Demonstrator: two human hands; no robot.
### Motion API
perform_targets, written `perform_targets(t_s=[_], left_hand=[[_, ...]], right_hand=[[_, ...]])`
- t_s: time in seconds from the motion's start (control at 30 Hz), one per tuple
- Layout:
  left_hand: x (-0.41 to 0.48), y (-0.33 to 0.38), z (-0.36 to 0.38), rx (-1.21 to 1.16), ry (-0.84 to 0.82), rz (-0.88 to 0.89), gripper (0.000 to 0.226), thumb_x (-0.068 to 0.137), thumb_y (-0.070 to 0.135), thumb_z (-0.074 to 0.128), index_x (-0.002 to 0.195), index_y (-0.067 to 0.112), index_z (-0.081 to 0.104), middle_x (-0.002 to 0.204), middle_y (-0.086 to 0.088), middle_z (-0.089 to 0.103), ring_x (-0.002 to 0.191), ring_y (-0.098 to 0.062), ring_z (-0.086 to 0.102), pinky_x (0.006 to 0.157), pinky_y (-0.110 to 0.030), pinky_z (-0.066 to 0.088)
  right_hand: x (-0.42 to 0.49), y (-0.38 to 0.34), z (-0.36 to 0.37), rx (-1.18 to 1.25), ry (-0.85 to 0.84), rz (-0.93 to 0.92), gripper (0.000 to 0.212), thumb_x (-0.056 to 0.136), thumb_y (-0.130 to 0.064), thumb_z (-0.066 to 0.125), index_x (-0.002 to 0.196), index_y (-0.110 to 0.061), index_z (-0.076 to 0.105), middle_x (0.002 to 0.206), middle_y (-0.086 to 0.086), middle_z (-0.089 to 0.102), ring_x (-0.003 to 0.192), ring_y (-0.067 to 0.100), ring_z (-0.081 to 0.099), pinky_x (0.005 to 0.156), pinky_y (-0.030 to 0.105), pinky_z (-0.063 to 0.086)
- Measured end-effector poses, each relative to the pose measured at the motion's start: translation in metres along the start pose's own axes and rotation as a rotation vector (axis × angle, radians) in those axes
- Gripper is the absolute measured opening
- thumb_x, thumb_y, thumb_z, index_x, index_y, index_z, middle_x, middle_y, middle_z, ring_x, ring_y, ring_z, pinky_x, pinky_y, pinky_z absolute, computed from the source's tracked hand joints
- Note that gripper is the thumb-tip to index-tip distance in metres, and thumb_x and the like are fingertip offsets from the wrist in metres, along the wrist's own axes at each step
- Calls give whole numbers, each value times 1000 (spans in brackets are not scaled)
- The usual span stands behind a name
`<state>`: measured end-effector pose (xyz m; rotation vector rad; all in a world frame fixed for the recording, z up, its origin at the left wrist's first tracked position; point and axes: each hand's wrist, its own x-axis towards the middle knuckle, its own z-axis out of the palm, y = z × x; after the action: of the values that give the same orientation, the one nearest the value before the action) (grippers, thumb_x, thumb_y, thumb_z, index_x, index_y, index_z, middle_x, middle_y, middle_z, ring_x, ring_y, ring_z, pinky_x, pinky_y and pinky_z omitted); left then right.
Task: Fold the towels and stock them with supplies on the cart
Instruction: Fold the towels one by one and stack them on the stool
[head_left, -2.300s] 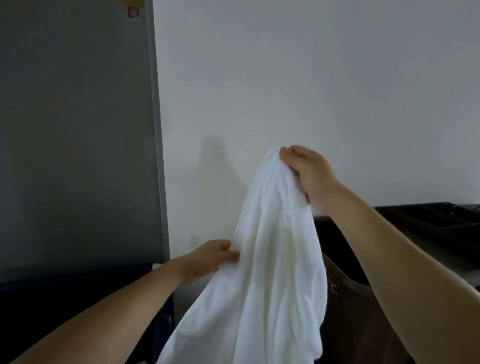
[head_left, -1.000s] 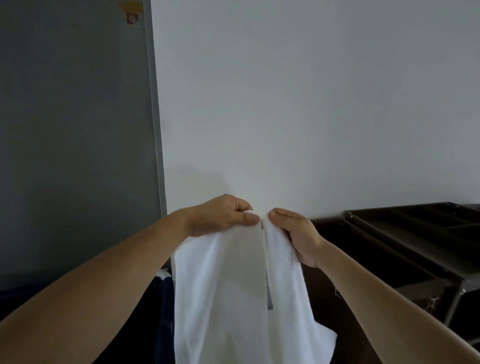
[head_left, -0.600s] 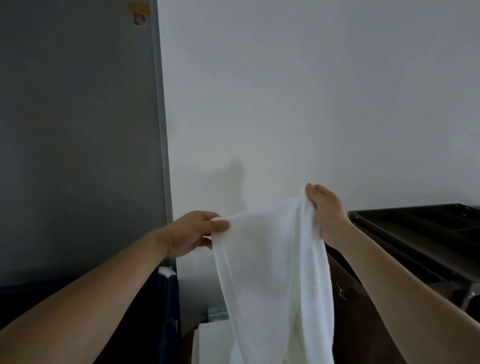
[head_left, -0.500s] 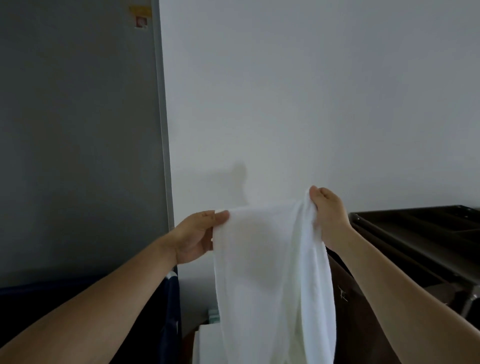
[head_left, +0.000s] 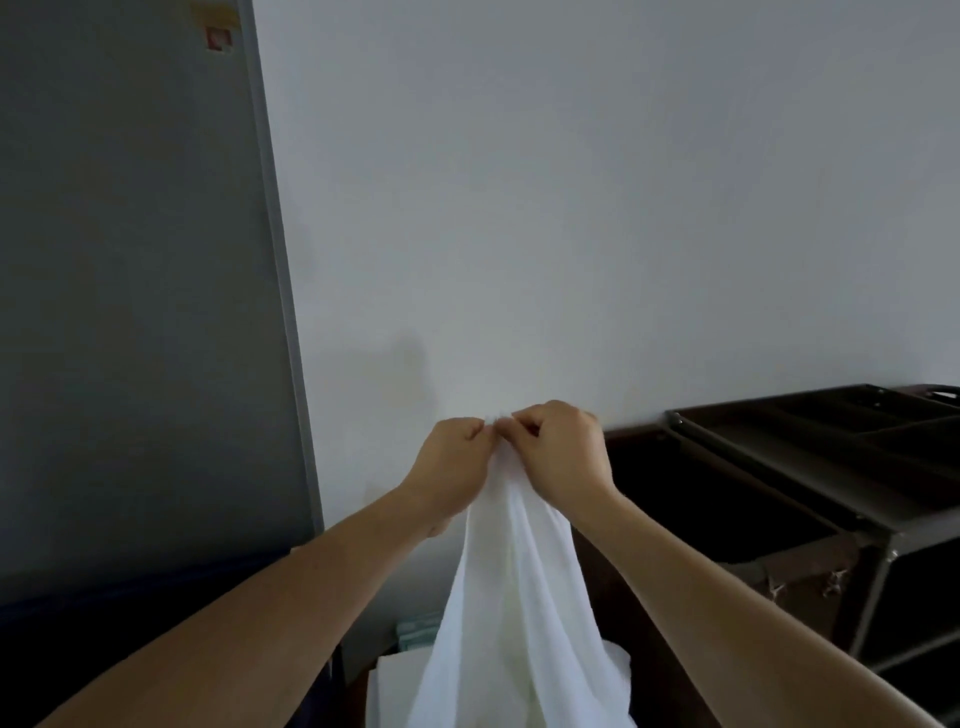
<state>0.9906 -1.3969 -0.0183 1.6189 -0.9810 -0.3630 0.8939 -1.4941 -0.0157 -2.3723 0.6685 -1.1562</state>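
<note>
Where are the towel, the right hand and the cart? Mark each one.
towel (head_left: 519, 597), head view, hanging folds.
right hand (head_left: 563, 460), head view, back of hand.
cart (head_left: 831, 441), head view, top tray.

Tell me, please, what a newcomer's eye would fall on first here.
A white towel hangs mid-frame, its top edge pinched by the left hand and the right hand, close together before a pale wall. To the right stands a dark cart; a grey panel fills the left side.
</note>
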Motion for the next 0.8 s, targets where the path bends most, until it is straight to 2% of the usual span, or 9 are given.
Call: perform_targets(t_s=[0.17,0.23,0.33,0.43,0.53,0.57,0.63,0.7,0.8], left_hand=[[-3,3,-5,-59,-49,-36,31,93,10,44,67,-7,46,72,-9,41,70,-24,35,66,-39,30],[-2,2,-9,-93,-34,-66,36,90,7,43,55,5,41,60,-5,36,60,-21,32,58,-34,29],[-1,1,-15,-162,-28,-136,49,92,16,43,45,26,42,53,5,37,51,-12,34,55,-30,29],[-4,1,-19,-185,-41,-156,42,96,29,47,56,18,56,60,0,46,56,-13,44,58,-30,37],[-3,0,-22,-289,-1,-170,30,93,17,56,86,-12,63,76,-13,55,70,-23,53,57,-30,43],[-3,0,-22,-302,20,-180,28,93,13,57,92,-15,64,78,-15,59,70,-23,57,56,-29,47],[0,2,-23,-329,86,-213,20,92,8,59,91,-8,70,82,-14,68,73,-24,65,61,-33,55],[7,11,-26,-356,172,-244,15,94,8,59,86,2,70,93,-18,70,85,-32,66,79,-44,56],[32,40,-41,-332,256,-169,18,97,11,59,81,7,63,98,-21,65,88,-32,62,78,-44,48]], right_hand=[[-6,-1,4,-88,-47,-85,33,101,-29,51,85,-10,73,77,5,61,75,24,57,70,35,45],[-11,-1,7,-104,-135,-154,30,102,-21,44,109,-9,71,89,9,62,85,28,58,78,38,47],[-18,-2,11,-117,-280,-189,46,101,-15,36,145,-17,50,110,6,60,100,28,57,89,39,47],[-21,-1,13,-72,-347,-208,54,100,-12,34,152,-22,39,118,0,53,109,22,50,94,33,44],[-33,-3,19,-64,-362,-270,57,91,-4,40,147,-17,42,129,1,45,119,19,37,101,30,38],[-37,-3,22,-73,-360,-282,58,91,-4,42,148,-16,39,134,2,40,122,20,34,104,31,37],[-47,-2,28,-78,-362,-299,63,94,-10,43,154,-16,27,147,-1,27,134,18,24,112,30,35],[-56,5,33,-46,-344,-354,61,97,-18,44,156,-16,27,156,-6,20,143,12,15,117,24,25],[-68,16,37,18,-342,-291,52,100,-31,42,151,-21,39,152,-10,33,141,10,31,114,26,30]])
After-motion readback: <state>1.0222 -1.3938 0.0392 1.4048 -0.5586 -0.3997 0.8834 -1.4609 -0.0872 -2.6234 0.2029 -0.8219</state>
